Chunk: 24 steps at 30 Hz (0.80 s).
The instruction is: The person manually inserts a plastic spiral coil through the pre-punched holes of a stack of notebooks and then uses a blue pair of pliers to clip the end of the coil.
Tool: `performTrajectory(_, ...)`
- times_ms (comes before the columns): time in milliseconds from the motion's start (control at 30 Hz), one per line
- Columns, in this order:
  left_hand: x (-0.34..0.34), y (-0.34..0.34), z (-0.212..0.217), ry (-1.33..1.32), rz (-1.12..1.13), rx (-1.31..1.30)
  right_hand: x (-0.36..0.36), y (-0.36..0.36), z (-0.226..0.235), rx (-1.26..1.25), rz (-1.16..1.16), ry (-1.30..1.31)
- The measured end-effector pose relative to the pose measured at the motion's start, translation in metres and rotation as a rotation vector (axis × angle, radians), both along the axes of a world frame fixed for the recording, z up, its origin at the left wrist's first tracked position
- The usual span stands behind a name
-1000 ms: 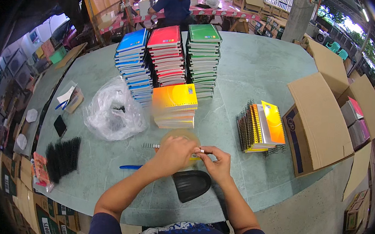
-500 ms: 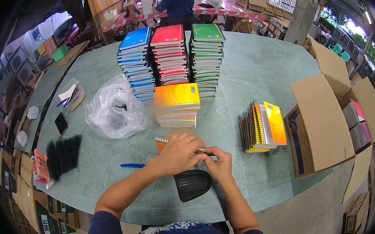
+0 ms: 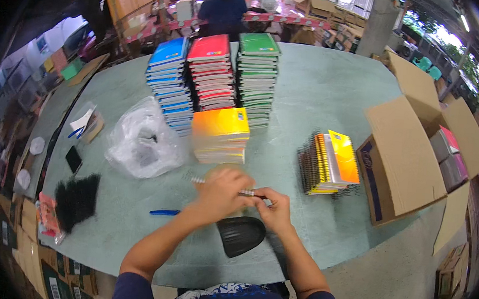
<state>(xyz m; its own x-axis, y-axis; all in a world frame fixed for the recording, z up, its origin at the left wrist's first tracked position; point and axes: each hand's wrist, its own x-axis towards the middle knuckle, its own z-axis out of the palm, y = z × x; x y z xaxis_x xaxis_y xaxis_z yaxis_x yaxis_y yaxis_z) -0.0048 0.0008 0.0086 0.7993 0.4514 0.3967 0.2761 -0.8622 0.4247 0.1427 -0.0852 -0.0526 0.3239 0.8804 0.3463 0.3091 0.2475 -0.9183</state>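
A yellow-orange notebook, mostly hidden and blurred, is in front of me with a spiral coil (image 3: 245,193) along its spine. My left hand (image 3: 223,196), smeared by motion, is closed over the spine from above. At the coil's right end my right hand (image 3: 274,208) pinches with thumb and fingers. Just below the hands lies a black, ridged, rounded block (image 3: 241,237). A blue-handled tool (image 3: 165,212) rests left of it, partly covered by my left forearm. Beyond the hands stands a stack of yellow-orange notebooks (image 3: 220,135) with no coils showing.
Blue (image 3: 169,76), red (image 3: 212,68) and green notebook stacks (image 3: 257,78) stand behind. Coiled yellow notebooks (image 3: 331,165) sit at right, near an open carton (image 3: 405,157). A plastic bag (image 3: 144,142) and black coils (image 3: 76,201) lie left. A person (image 3: 223,10) sits beyond the table.
The whole view has shifted slightly left. My left hand is more blurred and hides more of the notebook; my right hand keeps its pinch at the coil's end.
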Motion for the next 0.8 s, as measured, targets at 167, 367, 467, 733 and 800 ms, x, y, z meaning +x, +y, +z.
performTrajectory(167, -0.05, 0.022, 0.017, 0.093, 0.069, -0.205, 0.056, -0.02, 0.044, 0.314, -0.296, -0.431)
performTrajectory(367, 0.01, 0.037, 0.044, -0.185, -0.107, -0.227, 0.161, -0.051, 0.038, -0.057, -0.633, -0.488)
performTrajectory(467, 0.08, 0.042, 0.064, -0.368, -0.182, 0.158, 0.15, -0.046, 0.037, -0.162, -0.571, -0.504)
performTrajectory(733, 0.182, 0.021, -0.016, -0.252, -0.363, 0.268, 0.175, -0.053, 0.034, 0.107, -0.066, 0.687)
performTrajectory(800, 0.183, 0.015, -0.031, -0.14, -0.414, 0.142, 0.168, -0.056, 0.034, -0.075, -0.185, 0.256)
